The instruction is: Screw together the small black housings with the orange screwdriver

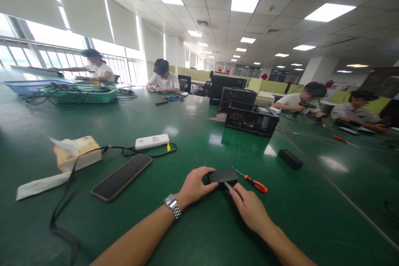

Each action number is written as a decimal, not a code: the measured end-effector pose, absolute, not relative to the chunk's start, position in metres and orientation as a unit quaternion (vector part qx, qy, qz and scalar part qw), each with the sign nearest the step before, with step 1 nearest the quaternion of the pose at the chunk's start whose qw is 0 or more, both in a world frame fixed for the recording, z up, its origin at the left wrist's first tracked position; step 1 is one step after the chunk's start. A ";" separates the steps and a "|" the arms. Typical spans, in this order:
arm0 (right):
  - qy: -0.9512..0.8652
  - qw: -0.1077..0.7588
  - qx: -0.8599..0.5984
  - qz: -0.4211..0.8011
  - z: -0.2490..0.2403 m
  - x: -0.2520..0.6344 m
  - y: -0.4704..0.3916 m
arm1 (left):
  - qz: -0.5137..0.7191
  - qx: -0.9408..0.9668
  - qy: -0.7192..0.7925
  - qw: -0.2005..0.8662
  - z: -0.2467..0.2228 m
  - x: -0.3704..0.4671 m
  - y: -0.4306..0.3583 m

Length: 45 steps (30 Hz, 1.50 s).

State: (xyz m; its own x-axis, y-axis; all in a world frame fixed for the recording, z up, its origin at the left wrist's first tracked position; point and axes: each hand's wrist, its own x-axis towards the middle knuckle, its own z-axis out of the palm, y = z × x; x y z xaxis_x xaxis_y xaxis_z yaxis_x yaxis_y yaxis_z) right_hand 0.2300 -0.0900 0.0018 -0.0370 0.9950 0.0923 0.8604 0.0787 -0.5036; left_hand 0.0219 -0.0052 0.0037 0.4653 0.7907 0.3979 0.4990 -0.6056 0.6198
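Observation:
A small black box-shaped device (225,175) sits low over the green tabletop, gripped at its left end by my left hand (197,183), thumb in front and fingers behind. Between the thumb and fingers of my right hand (247,205) is a slim silver metal tool (228,185); its tip meets the near side of the black device. The tool's exact kind is hard to make out, since my fingers cover most of it. Just behind and right of the device lies a screwdriver (256,183) with an orange and black handle.
Left of my hands lie a phone (122,176), a white power strip (152,141) with a black cable, and a tissue pack (78,153). A black block (290,159) lies right. Farther off stand computer cases (252,119) and a green basket (84,94). Several people sit around the table.

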 end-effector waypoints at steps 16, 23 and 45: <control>-0.717 0.259 -0.611 0.213 0.004 0.254 -0.081 | 0.352 0.810 0.410 0.228 0.001 0.022 -0.004; -0.756 0.196 -0.589 0.209 0.007 0.251 -0.078 | 0.358 0.803 0.421 0.224 0.001 0.022 -0.004; -0.785 0.277 -0.546 -0.094 0.014 0.259 -0.080 | 0.402 0.792 0.343 0.307 0.004 0.024 -0.007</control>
